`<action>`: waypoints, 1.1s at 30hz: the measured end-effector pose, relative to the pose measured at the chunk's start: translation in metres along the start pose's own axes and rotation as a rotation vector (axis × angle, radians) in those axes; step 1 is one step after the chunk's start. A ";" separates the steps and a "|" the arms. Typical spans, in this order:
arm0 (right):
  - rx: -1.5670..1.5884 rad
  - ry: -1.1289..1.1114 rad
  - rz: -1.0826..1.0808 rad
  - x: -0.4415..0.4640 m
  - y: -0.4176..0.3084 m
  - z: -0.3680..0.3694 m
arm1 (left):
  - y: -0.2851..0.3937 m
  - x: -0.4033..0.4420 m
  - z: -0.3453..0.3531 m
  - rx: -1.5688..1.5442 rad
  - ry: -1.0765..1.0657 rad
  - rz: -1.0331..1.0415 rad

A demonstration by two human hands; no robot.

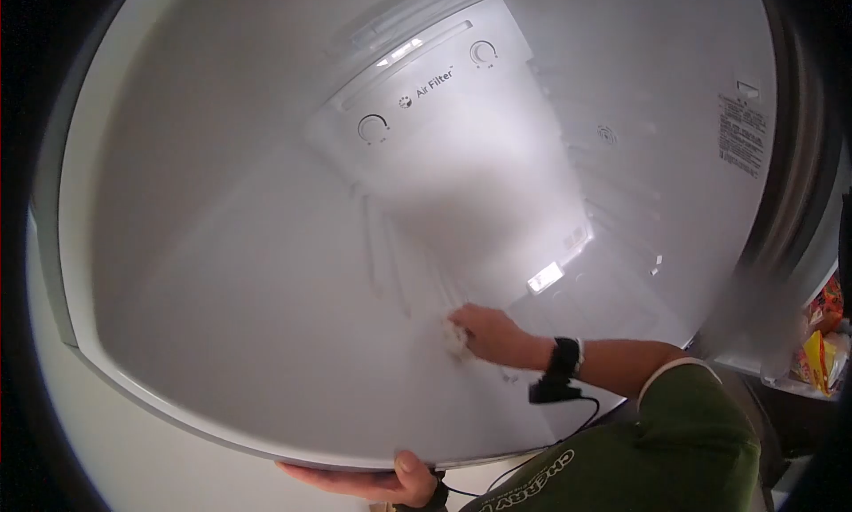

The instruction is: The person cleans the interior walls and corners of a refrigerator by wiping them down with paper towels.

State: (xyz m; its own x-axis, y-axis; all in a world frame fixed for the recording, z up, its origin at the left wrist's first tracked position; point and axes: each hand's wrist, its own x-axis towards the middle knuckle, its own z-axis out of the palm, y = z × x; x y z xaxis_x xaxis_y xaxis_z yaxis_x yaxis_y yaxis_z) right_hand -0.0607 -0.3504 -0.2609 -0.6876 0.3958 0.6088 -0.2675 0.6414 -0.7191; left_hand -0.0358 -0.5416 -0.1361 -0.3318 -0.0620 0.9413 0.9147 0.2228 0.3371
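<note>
My right hand [497, 334] is closed on a crumpled white cloth [457, 339], pressed to the inner side wall of a refrigerator [266, 272]. A black strap with a cable is round that wrist. At the bottom, my left hand [382, 483] grips the refrigerator's front rim [240, 448], thumb on the near side and fingers stretched along it. Inside, a white back panel [470, 157] bears the words "Air Filter" and two dials, one of them a round dial [373, 129].
Ribs for shelves run along the inner walls. A printed label [742, 139] is on the far right wall. Beyond the dark door gasket [794, 130], colourful food packets [821, 361] sit in a bin at right. A small bright panel [545, 279] shows below the back panel.
</note>
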 end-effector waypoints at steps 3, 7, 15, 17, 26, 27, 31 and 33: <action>-0.020 0.009 -0.004 -0.011 -0.014 -0.004 | 0.001 0.000 -0.003 0.032 -0.024 -0.010; -0.093 0.068 0.073 0.027 0.018 0.009 | 0.002 0.001 -0.002 -0.053 -0.006 -0.001; -0.153 0.269 0.174 0.132 0.144 0.067 | -0.005 0.001 -0.005 0.074 0.029 0.107; -0.117 0.289 0.180 0.130 0.139 0.067 | -0.004 0.002 -0.004 0.075 0.024 0.109; -0.208 -0.146 0.017 0.026 0.070 0.028 | 0.003 0.003 -0.003 0.067 -0.005 0.060; -0.167 -0.116 0.034 0.007 0.060 0.025 | 0.006 0.004 0.001 0.045 -0.002 0.047; 0.010 -0.118 0.092 -0.053 0.014 0.006 | 0.004 0.005 0.001 -0.010 -0.021 0.059; 0.154 -0.126 0.109 -0.065 0.009 -0.004 | 0.000 0.005 0.001 -0.031 -0.017 0.070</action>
State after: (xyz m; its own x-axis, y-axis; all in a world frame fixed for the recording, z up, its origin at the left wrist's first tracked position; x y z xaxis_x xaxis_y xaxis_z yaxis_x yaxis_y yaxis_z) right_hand -0.0157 -0.3677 -0.3055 -0.7944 0.3660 0.4847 -0.2801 0.4874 -0.8270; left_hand -0.0375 -0.5407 -0.1312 -0.2704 -0.0308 0.9622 0.9425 0.1955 0.2711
